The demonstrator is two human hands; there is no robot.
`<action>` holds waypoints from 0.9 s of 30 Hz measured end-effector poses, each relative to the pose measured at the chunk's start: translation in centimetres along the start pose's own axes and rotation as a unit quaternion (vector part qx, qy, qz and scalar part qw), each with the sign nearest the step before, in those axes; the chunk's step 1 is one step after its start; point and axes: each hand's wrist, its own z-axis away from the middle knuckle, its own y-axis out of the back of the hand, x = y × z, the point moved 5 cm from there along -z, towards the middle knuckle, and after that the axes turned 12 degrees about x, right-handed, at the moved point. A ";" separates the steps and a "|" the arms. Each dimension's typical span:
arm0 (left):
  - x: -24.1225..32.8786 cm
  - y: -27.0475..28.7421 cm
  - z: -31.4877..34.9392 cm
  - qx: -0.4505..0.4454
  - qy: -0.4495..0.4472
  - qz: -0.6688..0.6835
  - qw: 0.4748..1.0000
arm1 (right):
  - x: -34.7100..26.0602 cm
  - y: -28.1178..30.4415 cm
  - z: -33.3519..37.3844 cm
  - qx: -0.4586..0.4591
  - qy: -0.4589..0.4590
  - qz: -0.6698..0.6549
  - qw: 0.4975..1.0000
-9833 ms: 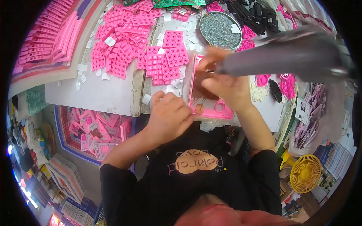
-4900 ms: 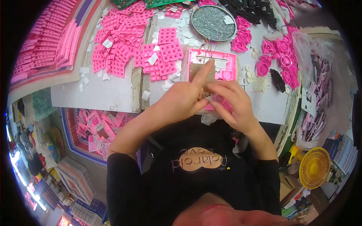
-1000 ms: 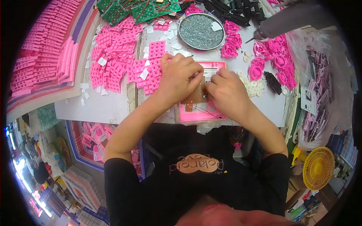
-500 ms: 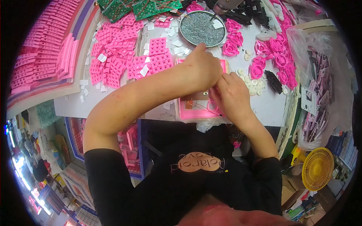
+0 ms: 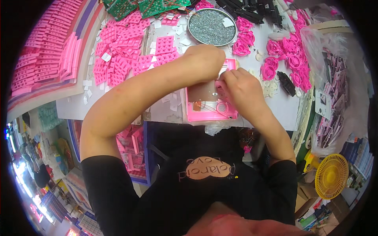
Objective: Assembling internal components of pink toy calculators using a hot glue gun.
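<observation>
On the table before me lies a pink plastic casing (image 5: 212, 117), with a flat brown board (image 5: 200, 93) in it. Thin wires and a pink ring (image 5: 222, 107) show in its near part. My left hand (image 5: 208, 62) is curled over the casing's far part, fingers bent down and mostly hidden beneath it. From the right, my right hand (image 5: 243, 86) reaches over the casing's right edge, thumb and fingers pinched together near the board. Whatever either hand holds is too small or hidden to make out.
Behind the casing stands a round tray (image 5: 212, 27) of small screws. Pink button panels (image 5: 118, 55) lie to the left, pink ring parts (image 5: 271, 63) and a black part (image 5: 286, 84) to the right. Green circuit boards (image 5: 157, 8) are at the back.
My left hand has shifted slightly away and left, my right slightly away, uncovering more of the brown board. The dark tool over the screw tray has gone from view.
</observation>
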 end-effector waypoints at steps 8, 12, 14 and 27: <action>-1.0 0.4 1.3 0.050 0.033 0.124 0.990 | 1.7 -0.8 -0.2 0.100 0.015 -0.100 0.990; -1.3 0.1 1.2 0.037 0.033 0.135 0.990 | 1.7 -0.7 -0.8 0.079 0.069 -0.095 0.990; -1.1 0.3 1.1 -0.003 0.048 0.150 0.987 | 1.7 -0.8 -0.9 0.071 0.085 -0.103 0.988; -1.2 -0.2 0.9 0.033 0.029 0.130 0.991 | 0.4 -0.6 -1.0 0.032 0.127 -0.013 0.991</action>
